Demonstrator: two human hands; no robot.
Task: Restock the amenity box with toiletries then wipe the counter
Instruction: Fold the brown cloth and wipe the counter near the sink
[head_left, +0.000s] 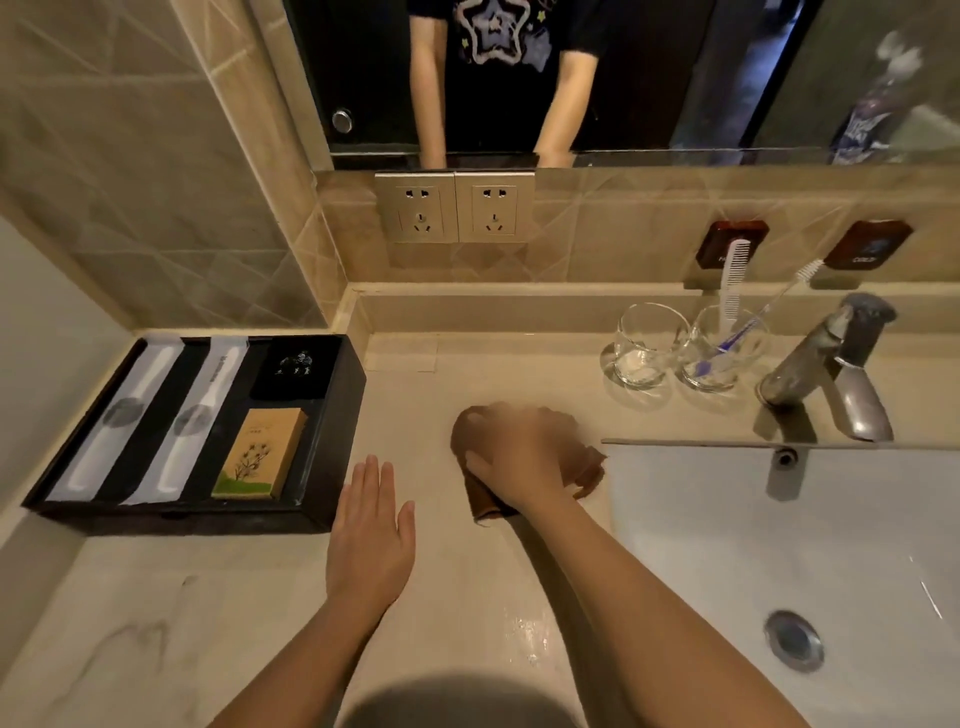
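A black amenity box (332, 441) stands at the left of the beige counter (452, 597). It holds two white wrapped toothbrush packs (127, 415), a small black packet (293, 369) and a brown carton (262, 452). My right hand (519, 452) presses down on a brown cloth (584, 465) in the middle of the counter, beside the sink. My left hand (371, 535) lies flat with its fingers together, empty, just right of the box.
A white sink (779, 545) with a metal tap (826, 369) fills the right. Two glasses (644, 348) stand behind it, one with a comb and a toothbrush. Wall sockets (454, 208) and a mirror are at the back. A wet patch glistens near the counter's front.
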